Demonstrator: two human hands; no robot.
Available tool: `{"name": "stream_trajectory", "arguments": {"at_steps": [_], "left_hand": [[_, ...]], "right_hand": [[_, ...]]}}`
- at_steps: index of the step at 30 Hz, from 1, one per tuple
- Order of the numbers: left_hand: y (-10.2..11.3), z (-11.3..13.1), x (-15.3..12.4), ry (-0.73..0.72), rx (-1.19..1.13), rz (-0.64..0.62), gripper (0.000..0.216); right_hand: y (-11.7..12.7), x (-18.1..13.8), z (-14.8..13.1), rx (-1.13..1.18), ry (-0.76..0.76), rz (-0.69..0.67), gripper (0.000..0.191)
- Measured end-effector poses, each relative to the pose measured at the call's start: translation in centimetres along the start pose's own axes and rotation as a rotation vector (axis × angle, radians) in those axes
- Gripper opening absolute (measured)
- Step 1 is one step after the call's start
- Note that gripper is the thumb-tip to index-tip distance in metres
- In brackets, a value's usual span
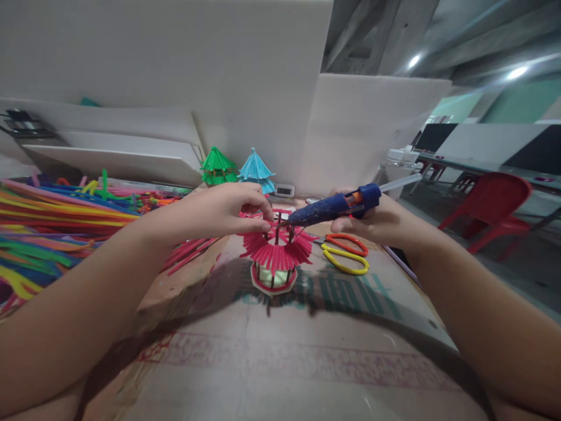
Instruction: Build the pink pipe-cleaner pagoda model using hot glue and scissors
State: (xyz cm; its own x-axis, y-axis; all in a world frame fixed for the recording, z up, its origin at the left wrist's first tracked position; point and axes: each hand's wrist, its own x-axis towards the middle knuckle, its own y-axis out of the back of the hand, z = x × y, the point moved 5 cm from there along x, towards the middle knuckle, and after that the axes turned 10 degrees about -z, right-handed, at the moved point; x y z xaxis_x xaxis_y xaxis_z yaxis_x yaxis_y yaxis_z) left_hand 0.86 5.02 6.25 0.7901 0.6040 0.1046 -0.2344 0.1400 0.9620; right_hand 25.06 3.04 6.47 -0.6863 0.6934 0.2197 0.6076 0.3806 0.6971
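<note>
A small pink pavilion model (275, 257) made of straw pieces stands on the cardboard-covered table (280, 362). My left hand (228, 211) is closed in a pinch just above its roof, on a pink straw piece. My right hand (372, 222) grips a blue hot glue gun (337, 207), its nozzle pointing left at the thin posts at the top of the model. A clear glue stick juts out of the gun's rear.
Orange and yellow scissors (346, 252) lie right of the model. Several coloured straws (52, 216) are piled at the left. Green (217, 166) and blue (256, 169) finished pavilions stand behind, by white boards. A red chair (495, 204) is at right.
</note>
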Motion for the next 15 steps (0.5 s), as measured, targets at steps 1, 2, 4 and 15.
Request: {"name": "stream_trajectory", "arguments": {"at_steps": [1, 2, 4, 15], "left_hand": [[0.00, 0.01, 0.01, -0.001, 0.000, -0.001, 0.028], [0.00, 0.00, 0.01, -0.002, -0.001, -0.003, 0.028], [-0.01, -0.05, 0.01, 0.001, -0.003, -0.008, 0.028], [0.00, -0.06, -0.05, 0.002, 0.012, -0.011, 0.027]], "right_hand": [[0.08, -0.02, 0.09, -0.007, -0.009, 0.007, 0.042], [0.16, -0.04, 0.15, -0.013, -0.014, 0.011, 0.043], [0.31, -0.09, 0.19, -0.024, -0.019, 0.020, 0.045], [-0.28, -0.36, -0.28, 0.049, 0.011, -0.128, 0.051]]}}
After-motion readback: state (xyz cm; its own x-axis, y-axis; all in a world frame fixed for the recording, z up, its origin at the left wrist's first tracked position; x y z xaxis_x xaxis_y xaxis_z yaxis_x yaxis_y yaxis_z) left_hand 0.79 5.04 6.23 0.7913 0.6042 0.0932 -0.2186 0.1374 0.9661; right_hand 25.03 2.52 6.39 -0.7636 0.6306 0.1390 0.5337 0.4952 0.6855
